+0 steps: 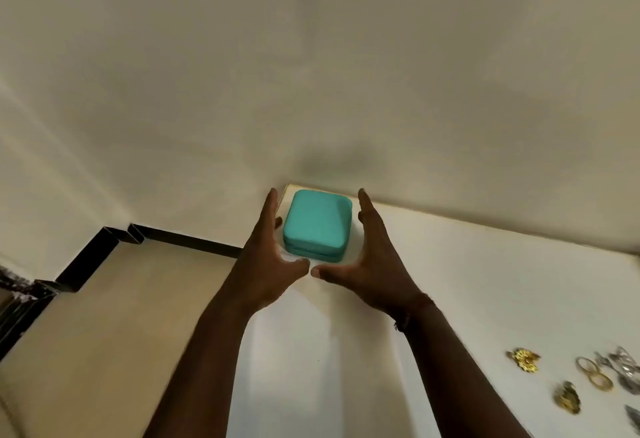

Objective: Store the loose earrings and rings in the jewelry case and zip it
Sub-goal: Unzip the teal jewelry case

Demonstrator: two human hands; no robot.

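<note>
A closed turquoise jewelry case (317, 224) sits at the far left corner of the white table (467, 281), close to the wall. My left hand (268, 254) is at its left side and my right hand (372, 261) at its right side, fingers straight and spread, thumbs nearly meeting in front of the case. Whether the fingers touch the case I cannot tell. Loose jewelry lies at the table's right: a gold floral earring (523, 359), a second gold earring (567, 397), gold hoop rings (593, 372) and silver pieces (623, 368).
The cream wall (311, 73) rises right behind the case. Left of the table is beige floor (104, 333) with a black skirting strip (180, 239). Another silver piece (633, 418) lies at the right edge of view.
</note>
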